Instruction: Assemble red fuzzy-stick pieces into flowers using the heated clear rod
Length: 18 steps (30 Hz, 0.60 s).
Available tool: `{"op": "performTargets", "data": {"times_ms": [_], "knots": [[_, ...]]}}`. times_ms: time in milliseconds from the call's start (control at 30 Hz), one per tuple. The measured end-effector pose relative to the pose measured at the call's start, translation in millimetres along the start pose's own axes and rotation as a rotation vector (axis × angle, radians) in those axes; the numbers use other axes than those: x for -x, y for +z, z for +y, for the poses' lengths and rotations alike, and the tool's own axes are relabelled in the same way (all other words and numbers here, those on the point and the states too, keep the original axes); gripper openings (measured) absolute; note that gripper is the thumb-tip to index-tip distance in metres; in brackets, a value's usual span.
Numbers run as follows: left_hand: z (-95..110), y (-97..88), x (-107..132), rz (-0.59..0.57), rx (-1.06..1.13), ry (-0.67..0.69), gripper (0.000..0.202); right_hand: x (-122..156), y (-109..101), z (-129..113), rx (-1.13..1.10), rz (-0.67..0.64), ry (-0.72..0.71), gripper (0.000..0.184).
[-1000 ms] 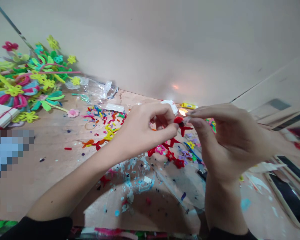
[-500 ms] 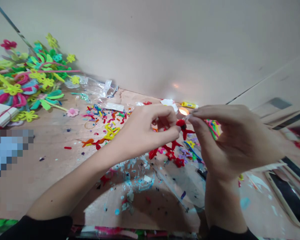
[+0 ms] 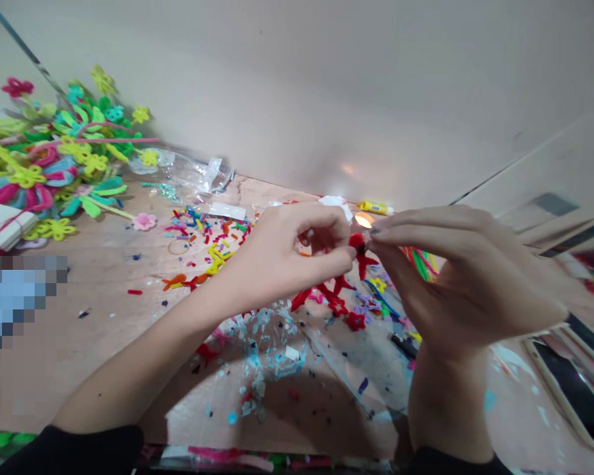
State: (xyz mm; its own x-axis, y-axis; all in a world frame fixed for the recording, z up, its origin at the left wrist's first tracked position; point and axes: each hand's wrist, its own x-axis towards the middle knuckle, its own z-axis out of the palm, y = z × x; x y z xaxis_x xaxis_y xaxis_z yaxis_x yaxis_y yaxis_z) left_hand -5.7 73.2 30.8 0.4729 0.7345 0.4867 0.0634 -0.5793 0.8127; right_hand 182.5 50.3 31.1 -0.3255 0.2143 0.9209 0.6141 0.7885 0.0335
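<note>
Between the thumb and finger of my left hand (image 3: 297, 251) is a small red pipe-cleaner shape (image 3: 365, 264) with pointed ends and a dark spot near its top. Close against its right side, my right hand (image 3: 455, 270) has thumb and fingertips pinched together; whatever they hold is too small to make out. Below the hands lie several red pipe-cleaner stars (image 3: 337, 305). A lit candle (image 3: 363, 220) glows just behind the fingertips, with a yellow glue stick (image 3: 376, 208) beyond it.
Pipe-cleaner flowers (image 3: 27, 175) are heaped at the left, by a clear plastic bag (image 3: 193, 178). Coloured clippings (image 3: 212, 227) and blue flakes (image 3: 272, 343) litter the table. A phone-like black slab (image 3: 574, 396) lies at right. A grey wall (image 3: 327, 86) rises behind.
My right hand's fingertips have moved slightly left and down, closer to the red shape, and its fingers are straighter. My left hand has barely moved.
</note>
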Motion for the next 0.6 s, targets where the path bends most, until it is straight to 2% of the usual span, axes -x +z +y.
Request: {"op": "performTargets", "data": {"times_ms": [133,233,433,600], "knots": [[-1.9,-0.8,-0.2,-0.019,0.023,0.017,0.015,0.0,0.9,0.7,-0.119,-0.029,0.129,0.031],[-2.0,-1.9,-0.1,-0.045,0.051,0.032,0.015,3.2,2.4,5.2,-0.181,-0.003,0.211,0.028],[-5.6,-5.1,-1.7,-0.018,0.094,0.029,0.014,9.6,4.2,20.7,-0.133,-0.008,0.290,0.023],[-11.4,-3.7,-4.2,0.047,0.091,-0.021,0.015,3.3,0.9,8.6,-0.204,0.067,0.297,0.030]]}}
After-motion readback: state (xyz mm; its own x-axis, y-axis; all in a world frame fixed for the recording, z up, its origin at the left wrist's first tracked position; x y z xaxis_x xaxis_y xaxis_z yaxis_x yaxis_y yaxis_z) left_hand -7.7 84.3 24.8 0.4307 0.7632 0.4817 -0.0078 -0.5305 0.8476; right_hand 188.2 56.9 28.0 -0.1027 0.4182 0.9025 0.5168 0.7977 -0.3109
